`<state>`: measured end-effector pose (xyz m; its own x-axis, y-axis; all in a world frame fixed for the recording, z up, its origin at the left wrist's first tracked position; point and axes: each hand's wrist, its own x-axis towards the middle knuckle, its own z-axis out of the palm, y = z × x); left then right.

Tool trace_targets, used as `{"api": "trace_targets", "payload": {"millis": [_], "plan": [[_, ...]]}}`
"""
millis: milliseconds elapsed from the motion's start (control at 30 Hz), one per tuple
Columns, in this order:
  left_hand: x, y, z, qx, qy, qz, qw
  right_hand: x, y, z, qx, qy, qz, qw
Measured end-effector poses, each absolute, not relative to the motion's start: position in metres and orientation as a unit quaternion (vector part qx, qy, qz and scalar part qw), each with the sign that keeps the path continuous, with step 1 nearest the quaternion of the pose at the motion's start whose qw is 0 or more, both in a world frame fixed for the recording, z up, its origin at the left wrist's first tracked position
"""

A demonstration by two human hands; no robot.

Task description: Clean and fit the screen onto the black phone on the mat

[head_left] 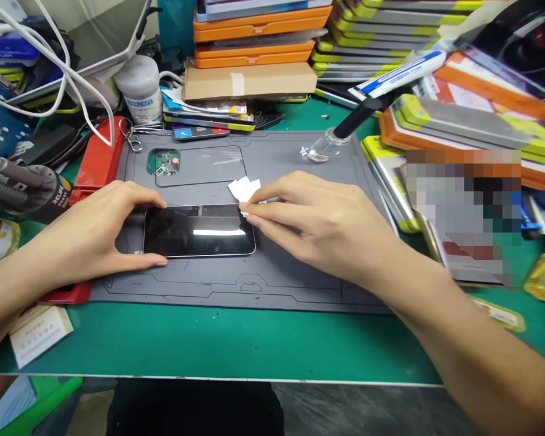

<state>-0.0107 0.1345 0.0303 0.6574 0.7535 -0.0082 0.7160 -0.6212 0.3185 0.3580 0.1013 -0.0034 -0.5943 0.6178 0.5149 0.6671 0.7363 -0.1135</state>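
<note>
A black smartphone (198, 231) lies screen-up on a grey work mat (277, 272). My left hand (104, 230) grips the phone's left end, thumb at the near edge and fingers over the far edge. My right hand (318, 221) pinches a small white wipe (245, 189) at the phone's upper right corner. A clear screen protector (209, 165) lies flat on the mat just beyond the phone.
A small glass bottle (324, 147) stands at the mat's far right. A white jar (139, 89), red case (99, 158) and soldering handle (27, 181) sit left. Stacked orange and yellow-edged boxes (263, 30) crowd the back and right. The green table's (254, 345) edge is near me.
</note>
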Motion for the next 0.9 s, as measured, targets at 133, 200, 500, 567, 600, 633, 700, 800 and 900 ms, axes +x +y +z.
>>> {"api": "trace_targets", "payload": {"millis": [133, 200, 500, 567, 600, 633, 700, 800, 900], "plan": [[-0.009, 0.135, 0.03, 0.899, 0.406, 0.066, 0.151, 0.35, 0.098, -0.005, -0.362, -0.89, -0.017, 0.279], [-0.008, 0.135, 0.031, 0.903, 0.396, 0.076, 0.148, 0.346, 0.097, -0.006, -0.366, -0.886, 0.011, 0.283], [-0.005, 0.133, 0.033, 0.907, 0.39, 0.076, 0.141, 0.343, 0.098, -0.007, -0.347, -0.891, 0.067, 0.286], [-0.004, 0.133, 0.034, 0.899, 0.402, 0.08, 0.155, 0.343, 0.098, -0.008, -0.335, -0.894, 0.078, 0.286], [-0.004, 0.133, 0.034, 0.896, 0.406, 0.08, 0.159, 0.342, 0.098, -0.009, -0.334, -0.895, 0.081, 0.285], [-0.003, 0.133, 0.034, 0.895, 0.409, 0.078, 0.161, 0.341, 0.097, -0.01, -0.338, -0.893, 0.078, 0.286], [-0.002, 0.133, 0.034, 0.893, 0.413, 0.075, 0.162, 0.339, 0.096, -0.012, -0.35, -0.887, 0.053, 0.295], [-0.001, 0.133, 0.035, 0.894, 0.411, 0.073, 0.164, 0.335, 0.093, -0.012, -0.344, -0.892, 0.036, 0.292], [0.0, 0.133, 0.037, 0.904, 0.392, 0.073, 0.157, 0.334, 0.091, -0.01, -0.33, -0.901, 0.053, 0.275]]}}
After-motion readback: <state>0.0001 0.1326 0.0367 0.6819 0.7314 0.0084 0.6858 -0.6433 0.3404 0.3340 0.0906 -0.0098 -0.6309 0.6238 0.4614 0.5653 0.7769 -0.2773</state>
